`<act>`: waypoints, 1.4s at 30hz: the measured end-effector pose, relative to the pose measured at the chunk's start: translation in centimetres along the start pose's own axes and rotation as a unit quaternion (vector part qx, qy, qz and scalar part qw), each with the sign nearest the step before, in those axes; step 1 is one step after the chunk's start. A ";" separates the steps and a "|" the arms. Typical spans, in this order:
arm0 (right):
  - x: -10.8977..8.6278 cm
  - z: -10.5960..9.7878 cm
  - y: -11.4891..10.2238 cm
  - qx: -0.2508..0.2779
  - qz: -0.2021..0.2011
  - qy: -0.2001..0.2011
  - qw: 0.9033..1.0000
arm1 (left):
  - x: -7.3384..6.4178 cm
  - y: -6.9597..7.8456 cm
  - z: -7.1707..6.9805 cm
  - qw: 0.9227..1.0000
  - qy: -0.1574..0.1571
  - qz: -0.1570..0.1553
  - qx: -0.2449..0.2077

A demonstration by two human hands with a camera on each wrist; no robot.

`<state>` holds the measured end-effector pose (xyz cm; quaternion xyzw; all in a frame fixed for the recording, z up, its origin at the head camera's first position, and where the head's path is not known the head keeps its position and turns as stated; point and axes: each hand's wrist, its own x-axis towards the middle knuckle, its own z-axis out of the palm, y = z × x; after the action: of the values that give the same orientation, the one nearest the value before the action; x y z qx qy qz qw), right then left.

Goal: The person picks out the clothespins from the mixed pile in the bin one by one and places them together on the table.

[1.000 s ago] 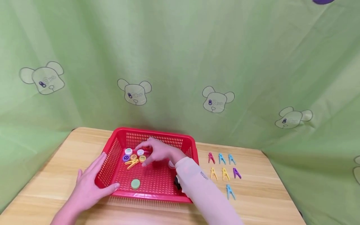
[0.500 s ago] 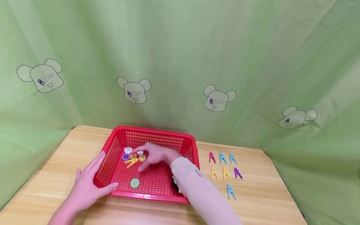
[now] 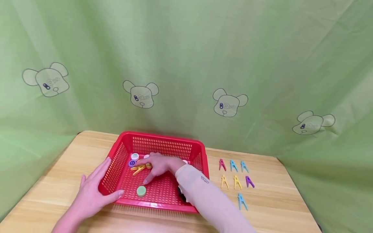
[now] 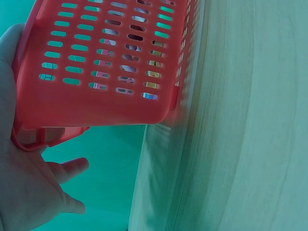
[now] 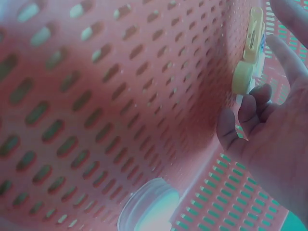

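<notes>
A red perforated basket (image 3: 157, 205) stands on the wooden table. My left hand (image 3: 91, 194) rests on its left side, fingers stretched along the wall and thumb over the near rim. Inside the basket is my right hand (image 3: 159, 165), index finger reaching over a cluster of bottle caps and thumb apart from it. Around that fingertip lie a purple cap (image 3: 132, 163), a white cap (image 3: 134, 157), a yellow cap (image 3: 148, 165) and a yellow clothespin (image 3: 138, 169). The right wrist view shows nothing between thumb and index, its other fingers bent beside a yellow cap (image 5: 242, 77).
A green cap (image 3: 141, 191) lies alone near the basket's front. Another white cap (image 5: 154, 202) shows in the right wrist view. Right of the basket, several clothespins lie in rows, among them a red clothespin (image 3: 222, 164) and a purple clothespin (image 3: 249, 182). A green curtain (image 3: 186, 64) hangs behind.
My right hand has come toward the basket's front; its index finger has shifted from the back of the cluster to over its middle, covering the orange cap. The left hand stays in place.
</notes>
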<state>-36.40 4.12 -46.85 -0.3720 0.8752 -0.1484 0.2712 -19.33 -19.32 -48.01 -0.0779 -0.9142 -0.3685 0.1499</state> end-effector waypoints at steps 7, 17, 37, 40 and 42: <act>0.1 0.3 0.0 -0.004 0.011 -0.003 1.000 | 0.0 0.0 0.2 1.000 -0.002 -0.004 -0.003; 0.0 0.1 0.1 -0.005 -0.014 0.014 1.000 | 0.0 0.2 0.1 1.000 0.001 -0.004 -0.005; -0.1 -0.2 1.0 0.019 0.003 0.058 0.998 | 0.0 -0.1 0.2 1.000 0.000 -0.006 -0.004; 0.1 -0.1 1.0 0.003 0.000 0.064 0.998 | 0.0 -0.1 0.1 1.000 0.000 -0.007 -0.004; 0.3 -0.1 1.1 -0.008 -0.007 0.067 0.998 | 0.1 -0.1 0.1 1.000 0.000 -0.008 -0.003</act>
<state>-37.25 4.67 -47.38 -0.3694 0.8899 -0.1681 0.2084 -19.41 -19.32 -48.08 -0.0713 -0.9137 -0.3723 0.1463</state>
